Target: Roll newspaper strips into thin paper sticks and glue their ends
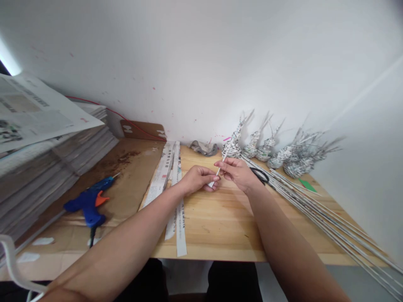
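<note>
A thin white rolled paper stick [223,158] slants up and away between my two hands over the wooden table. My left hand [200,179] pinches its lower end, where a flat white bit of paper shows at the fingers. Just to the right, my right hand [233,170] is closed on the stick higher up, thumb and fingers together. Left of my hands lie several newspaper strips [180,228]. Past my right hand are the black handles of scissors [260,175], with the rest of them hidden.
A bundle of long paper sticks [315,212] runs off the table's right edge. Woven paper figures [267,149] line the wall beside a grey wavy dish [204,148]. On cardboard [126,201] at left lies a blue glue gun [90,203], near stacked newspapers [72,155].
</note>
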A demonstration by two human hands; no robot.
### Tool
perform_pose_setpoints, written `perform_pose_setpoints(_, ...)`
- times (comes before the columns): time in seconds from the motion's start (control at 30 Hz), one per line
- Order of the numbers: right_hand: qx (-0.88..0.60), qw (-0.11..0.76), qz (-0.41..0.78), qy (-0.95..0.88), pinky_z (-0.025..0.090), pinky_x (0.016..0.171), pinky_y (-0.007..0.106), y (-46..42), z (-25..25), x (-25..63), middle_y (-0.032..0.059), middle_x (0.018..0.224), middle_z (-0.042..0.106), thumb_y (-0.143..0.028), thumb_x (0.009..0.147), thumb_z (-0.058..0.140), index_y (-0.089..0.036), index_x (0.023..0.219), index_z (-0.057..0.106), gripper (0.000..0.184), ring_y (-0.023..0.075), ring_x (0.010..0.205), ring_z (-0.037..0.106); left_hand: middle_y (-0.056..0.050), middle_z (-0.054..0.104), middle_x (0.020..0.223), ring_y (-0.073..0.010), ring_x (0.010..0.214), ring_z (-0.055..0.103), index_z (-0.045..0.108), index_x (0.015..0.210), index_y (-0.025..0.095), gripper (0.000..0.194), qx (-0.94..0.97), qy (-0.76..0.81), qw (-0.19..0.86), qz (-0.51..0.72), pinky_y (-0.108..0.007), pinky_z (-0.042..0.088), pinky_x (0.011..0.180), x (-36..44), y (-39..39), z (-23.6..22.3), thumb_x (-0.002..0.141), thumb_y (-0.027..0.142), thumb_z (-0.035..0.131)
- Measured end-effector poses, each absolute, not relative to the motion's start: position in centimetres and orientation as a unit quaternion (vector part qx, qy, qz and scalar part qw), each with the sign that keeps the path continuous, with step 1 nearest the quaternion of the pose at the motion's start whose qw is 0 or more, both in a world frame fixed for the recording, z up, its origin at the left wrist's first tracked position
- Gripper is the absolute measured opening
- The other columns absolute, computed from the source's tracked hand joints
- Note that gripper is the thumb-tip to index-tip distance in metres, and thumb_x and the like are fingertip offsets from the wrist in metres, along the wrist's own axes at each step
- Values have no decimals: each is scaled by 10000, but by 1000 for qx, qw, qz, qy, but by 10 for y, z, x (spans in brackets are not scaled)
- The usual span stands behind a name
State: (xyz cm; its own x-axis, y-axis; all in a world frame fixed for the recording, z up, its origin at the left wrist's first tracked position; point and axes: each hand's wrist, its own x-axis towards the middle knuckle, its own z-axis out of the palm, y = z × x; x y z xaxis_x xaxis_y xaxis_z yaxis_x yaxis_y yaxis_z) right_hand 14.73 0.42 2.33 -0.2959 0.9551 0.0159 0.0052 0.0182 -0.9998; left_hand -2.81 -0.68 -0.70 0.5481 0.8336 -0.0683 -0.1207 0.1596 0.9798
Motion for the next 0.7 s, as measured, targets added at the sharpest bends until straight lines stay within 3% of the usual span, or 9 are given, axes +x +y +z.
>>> perform_pose_setpoints(0.13,-445,443,549,-551,188,417,220,6,21,147,-26,534,510,-431,629,759,-162,655,612,308,63,460,384,-65,656,730,-133,648,627,681,843,95,381,538,338,690,347,-285,529,632,-28,-7,-6,637,403,766)
perform_pose_setpoints(0.33,-416,402,565,-588,245,438,208,4,23,149,19,672,596,-431,672,727,-156,828,682,319,94,576,491,-62,650,730,-140,668,632,679,841,90,366,536,325,695,352,-292,531,651,-28,-7,-6,646,388,764)
perform_pose_setpoints(0.57,-459,425,529,-573,210,413,212,6,20,147,-20,534,521,-447,644,744,-155,666,608,323,63,451,379,-54,646,712,-133,651,623,681,893,93,389,525,332,703,347,-284,527,634,-28,-7,-6,632,364,779)
perform_pose_setpoints(0.7,-438,418,542,-582,227,426,209,5,23,148,5,612,565,-448,671,723,-155,768,663,314,83,520,447,-52,648,710,-134,654,626,682,881,94,379,521,330,704,352,-287,529,640,-28,-7,-6,627,357,783)
